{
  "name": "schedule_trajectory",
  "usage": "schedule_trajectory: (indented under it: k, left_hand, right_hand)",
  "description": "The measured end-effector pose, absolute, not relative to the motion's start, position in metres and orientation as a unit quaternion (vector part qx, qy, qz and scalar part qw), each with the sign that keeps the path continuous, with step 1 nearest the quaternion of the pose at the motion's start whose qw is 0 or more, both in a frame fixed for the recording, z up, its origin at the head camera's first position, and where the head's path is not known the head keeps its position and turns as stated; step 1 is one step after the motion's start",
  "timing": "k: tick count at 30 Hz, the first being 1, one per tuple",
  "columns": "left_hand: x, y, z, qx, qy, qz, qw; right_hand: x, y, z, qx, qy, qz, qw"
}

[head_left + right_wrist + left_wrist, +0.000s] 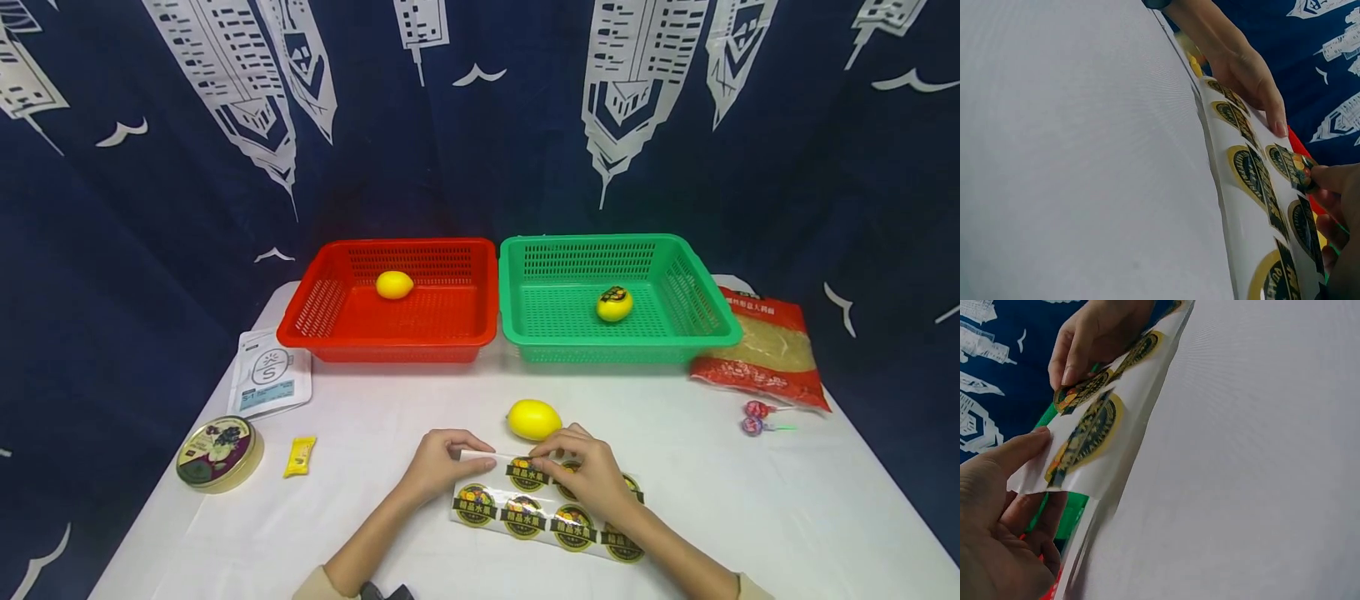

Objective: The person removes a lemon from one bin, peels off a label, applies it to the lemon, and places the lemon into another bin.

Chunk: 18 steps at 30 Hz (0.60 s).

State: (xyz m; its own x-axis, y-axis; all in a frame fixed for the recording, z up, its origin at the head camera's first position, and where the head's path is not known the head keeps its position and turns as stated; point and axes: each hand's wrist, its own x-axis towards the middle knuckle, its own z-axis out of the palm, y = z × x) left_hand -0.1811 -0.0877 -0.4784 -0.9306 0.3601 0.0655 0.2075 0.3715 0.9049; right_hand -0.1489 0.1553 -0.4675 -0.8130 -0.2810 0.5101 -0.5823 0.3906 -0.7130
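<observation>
Sticker sheet (549, 498) at lower centre of frame, just below a lemon (534, 419). Judgement: peel slowly at a low angle, sheet held taut, to avoid creasing. Left hand (448, 463): thumb and fingers pinching sheet's upper-left corner. Right hand (588, 471): fingertips pinching one sticker's (527, 474) edge.

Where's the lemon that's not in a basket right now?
In the head view, the lemon lies on the table just right of centre, beyond the sticker sheet, beside the right hand, in front of the green basket.
</observation>
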Motion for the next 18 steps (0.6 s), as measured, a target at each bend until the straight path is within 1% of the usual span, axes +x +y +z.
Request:
schedule_trajectory:
  k: [5,10,14,18]
  left_hand:
    - [-0.182,-0.088,-0.483,0.165,0.833,0.523,0.069]
    - [-0.183,-0.088,-0.486,0.204,0.843,0.495,0.052]
    - [-0.185,-0.089,-0.483,0.243,0.859,0.449,0.022]
    - [-0.193,-0.082,-0.477,0.26,0.86,0.438,-0.027]
  right_hand:
    - [-0.139,0.151,-0.444,0.259,-0.805,0.522,0.114]
    - [-0.139,0.157,-0.433,0.266,-0.778,0.564,0.081]
    - [-0.143,0.168,-0.423,0.255,-0.775,0.572,0.081]
    - [-0.149,0.18,-0.415,0.233,-0.799,0.544,0.105]
